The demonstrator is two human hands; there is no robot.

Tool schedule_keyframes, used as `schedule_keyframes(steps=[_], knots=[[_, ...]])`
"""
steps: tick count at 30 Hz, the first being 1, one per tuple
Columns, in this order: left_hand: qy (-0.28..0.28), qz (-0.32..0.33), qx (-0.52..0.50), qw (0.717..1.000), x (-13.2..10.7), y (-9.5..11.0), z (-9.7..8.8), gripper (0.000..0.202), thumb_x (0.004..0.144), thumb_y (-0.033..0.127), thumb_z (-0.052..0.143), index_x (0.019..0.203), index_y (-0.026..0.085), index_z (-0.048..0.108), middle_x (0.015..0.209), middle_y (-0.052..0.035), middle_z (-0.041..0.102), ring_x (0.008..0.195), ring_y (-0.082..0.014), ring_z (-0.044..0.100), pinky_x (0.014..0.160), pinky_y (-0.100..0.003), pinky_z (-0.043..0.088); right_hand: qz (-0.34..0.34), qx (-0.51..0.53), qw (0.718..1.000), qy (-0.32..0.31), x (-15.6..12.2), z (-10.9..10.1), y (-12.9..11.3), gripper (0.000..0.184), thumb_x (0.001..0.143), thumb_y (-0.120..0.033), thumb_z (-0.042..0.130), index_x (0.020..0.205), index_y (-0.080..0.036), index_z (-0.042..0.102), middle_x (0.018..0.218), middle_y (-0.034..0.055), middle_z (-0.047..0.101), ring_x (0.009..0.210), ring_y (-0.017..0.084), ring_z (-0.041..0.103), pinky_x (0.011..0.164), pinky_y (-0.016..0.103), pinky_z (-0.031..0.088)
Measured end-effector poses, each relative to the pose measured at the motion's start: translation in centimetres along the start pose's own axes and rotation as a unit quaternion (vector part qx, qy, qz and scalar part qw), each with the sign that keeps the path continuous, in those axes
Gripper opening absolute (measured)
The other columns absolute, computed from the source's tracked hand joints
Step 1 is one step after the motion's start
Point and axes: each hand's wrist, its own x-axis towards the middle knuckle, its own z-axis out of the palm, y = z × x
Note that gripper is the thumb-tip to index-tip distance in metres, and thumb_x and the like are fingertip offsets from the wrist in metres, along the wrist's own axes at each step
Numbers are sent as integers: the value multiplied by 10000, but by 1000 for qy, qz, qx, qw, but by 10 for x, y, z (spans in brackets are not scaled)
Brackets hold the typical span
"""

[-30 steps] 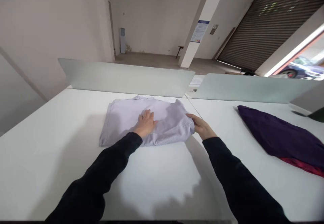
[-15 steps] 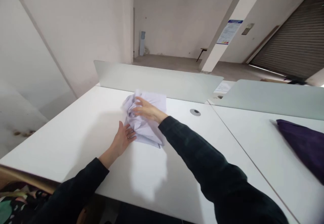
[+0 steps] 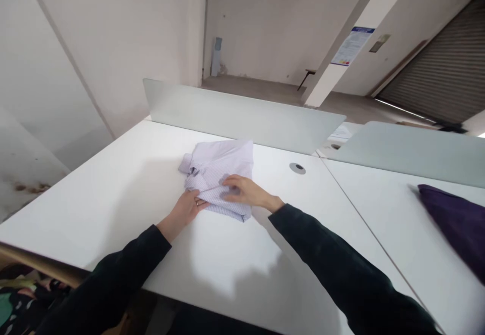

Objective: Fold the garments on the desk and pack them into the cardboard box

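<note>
A folded pale lilac striped shirt (image 3: 223, 160) lies on the white table, its collar toward the left. My left hand (image 3: 185, 207) is at the shirt's near left edge, thumb on top and fingers tucked at the fold, pinching the cloth; a ring shows on one finger. Over the shirt's near right part is my right hand (image 3: 248, 191), thumb and fingers apart and slightly curled. Whether its fingertips touch the cloth is hard to tell.
Frosted dividers (image 3: 242, 115) stand along the back of the white table (image 3: 125, 173). A round cable grommet (image 3: 297, 168) is right of the shirt. Dark purple cloth (image 3: 454, 224) lies at the far right. Patterned clothes (image 3: 26, 299) are below the table's left front edge.
My right hand has moved from the collar area toward the near right of the shirt. The shirt now lies flatter, and my left hand has closed on its near edge.
</note>
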Motion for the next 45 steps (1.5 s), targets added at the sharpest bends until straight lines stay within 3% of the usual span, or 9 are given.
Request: schedule_keyframes(steps=[5, 9, 12, 18, 22, 27, 33, 39, 45], knots=[[6, -58, 28, 998, -11, 11, -9, 146, 875, 10, 497, 857, 125, 585, 736, -73, 686, 674, -148, 685, 745, -296, 616, -95, -90, 991, -22, -37, 25, -4, 265, 829, -121, 576, 1060, -170, 694, 1100, 116, 614, 975, 214, 586, 886, 359, 466], [5, -21, 75, 997, -14, 18, -10, 48, 907, 122, 561, 932, 103, 598, 815, -106, 705, 677, -156, 690, 623, -250, 607, -104, -45, 993, -43, -41, 24, -4, 193, 885, -225, 583, 1020, -157, 702, 1074, 116, 629, 928, 197, 597, 829, 316, 471], [42, -10, 84, 996, -17, 15, -10, 107, 945, 124, 482, 934, 92, 584, 771, -103, 694, 647, -156, 685, 633, -270, 614, -70, 21, 996, -60, -25, 11, -3, 172, 901, -243, 561, 922, -169, 715, 951, 69, 685, 809, 160, 611, 739, 259, 459], [27, -43, 90, 995, -38, 7, -21, 170, 944, 110, 436, 947, 52, 596, 842, -181, 717, 756, -195, 724, 784, -299, 610, 37, 63, 996, 52, 47, -13, 15, 199, 862, -213, 539, 893, -158, 728, 819, 23, 704, 723, 153, 603, 703, 248, 420], [25, -22, 155, 987, -47, 16, -36, 296, 911, 126, 537, 1204, 90, 520, 963, -177, 730, 845, -225, 736, 862, -345, 586, 48, 42, 994, 84, 70, -27, 16, 150, 823, -173, 560, 816, -145, 707, 808, 40, 692, 722, 148, 586, 713, 254, 407], [42, 52, 302, 951, -44, 32, -55, 562, 864, 262, 647, 1368, 227, 401, 881, -68, 724, 815, -209, 729, 833, -366, 579, 36, 56, 995, 73, -3, -28, 0, 164, 847, -225, 541, 734, -179, 651, 713, 14, 640, 634, 129, 540, 642, 248, 385], [-7, 105, 449, 887, -35, 33, -61, 452, 740, 408, 704, 1138, 227, 589, 816, -31, 704, 792, -215, 703, 726, -320, 564, 217, -28, 972, 84, -108, 16, -13, 195, 837, -277, 592, 660, -195, 593, 611, -2, 609, 534, 122, 510, 565, 250, 322], [-8, 113, 438, 892, -33, 26, -50, 286, 747, 466, 644, 802, 194, 574, 739, -64, 704, 773, -227, 701, 675, -315, 560, 171, -223, 948, 148, -102, 58, -28, 138, 808, -299, 626, 735, -182, 621, 707, 48, 657, 659, 169, 560, 670, 309, 306], [33, 54, 396, 916, -44, 22, -41, 230, 698, 395, 647, 720, 185, 556, 738, -44, 670, 730, -222, 702, 616, -301, 550, 143, -274, 934, 177, -102, 56, -25, 130, 774, -94, 512, 735, -175, 607, 702, 47, 638, 682, 175, 535, 760, 334, 284]])
